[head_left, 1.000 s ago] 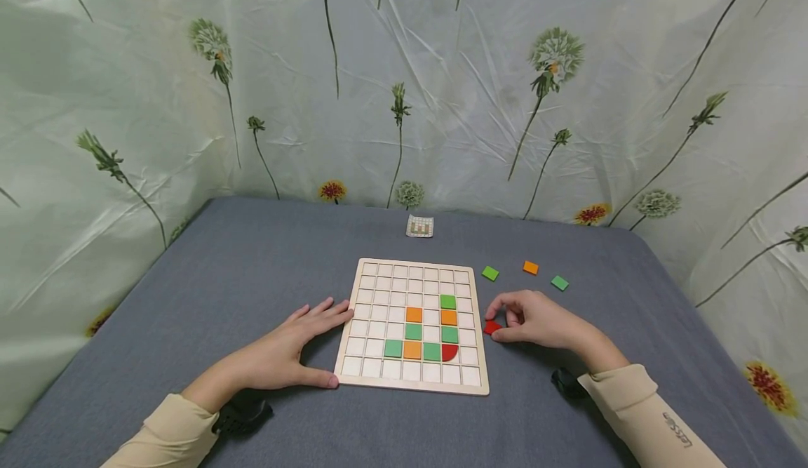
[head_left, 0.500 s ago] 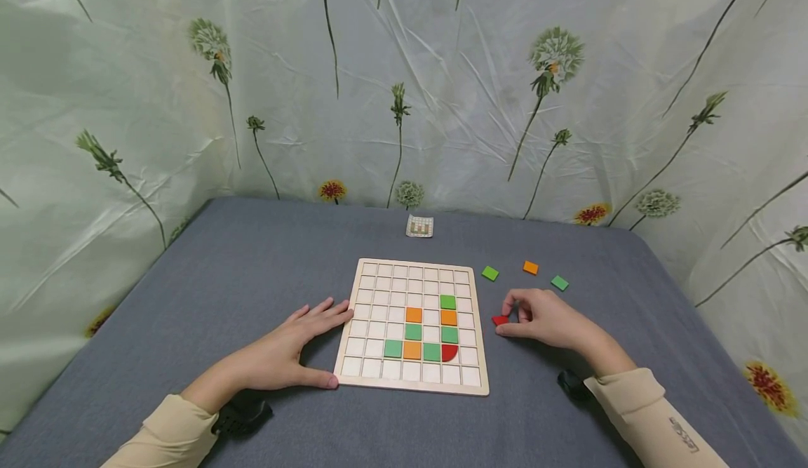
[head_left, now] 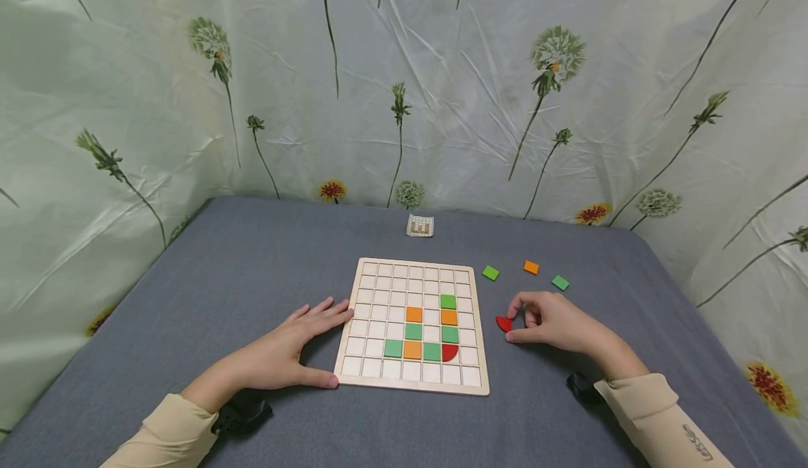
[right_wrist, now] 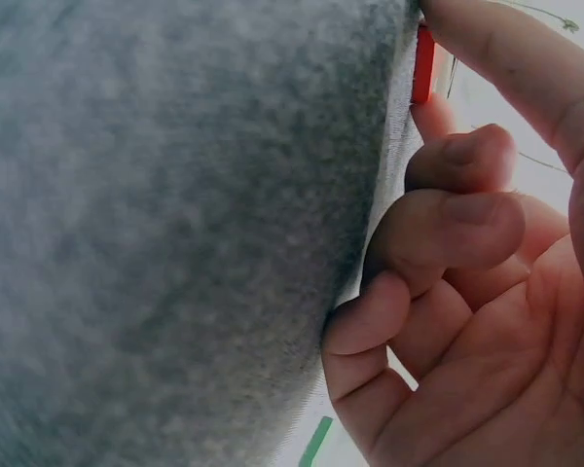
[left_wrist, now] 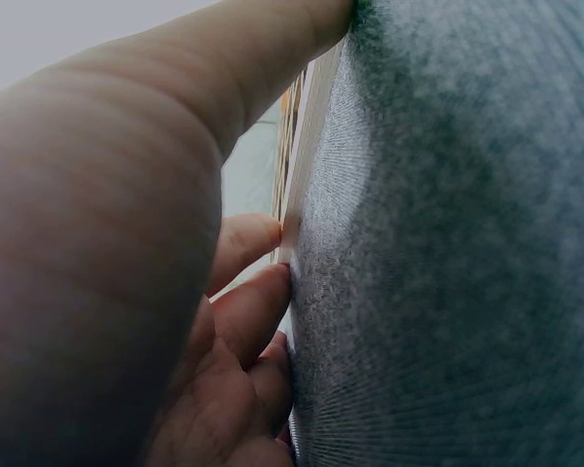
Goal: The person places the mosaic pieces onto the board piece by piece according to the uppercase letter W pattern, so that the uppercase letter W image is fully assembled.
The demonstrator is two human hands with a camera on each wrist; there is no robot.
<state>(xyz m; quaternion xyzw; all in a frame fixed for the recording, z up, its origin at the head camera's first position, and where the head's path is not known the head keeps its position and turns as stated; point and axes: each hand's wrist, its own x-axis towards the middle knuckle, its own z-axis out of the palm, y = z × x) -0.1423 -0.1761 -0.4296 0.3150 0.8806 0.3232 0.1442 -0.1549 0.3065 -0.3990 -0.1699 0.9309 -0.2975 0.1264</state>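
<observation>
A wooden grid board (head_left: 358,292) lies on the cloth in the head view, with several square tiles in its cells and a red quarter-round tile (head_left: 449,352) among them. Spread along the board's left side, my left hand (head_left: 278,356) touches the edge with its fingertips and thumb. To the right of the board, my right hand (head_left: 555,322) pinches a second red tile (head_left: 503,323), quarter-round in shape, between thumb and index finger. This tile's red edge (right_wrist: 423,63) shows between thumb and finger in the right wrist view; the other fingers are curled.
Beyond my right hand lie a light green tile (head_left: 490,273), an orange tile (head_left: 531,267) and a darker green tile (head_left: 560,283). A small card (head_left: 419,226) with a printed grid is behind the board. A flowered curtain (head_left: 467,103) hangs past the grey cloth (head_left: 290,243).
My right hand has slid rightward, away from the board, with the red quarter-round tile, which has turned in the fingers. The left hand and the board have stayed put.
</observation>
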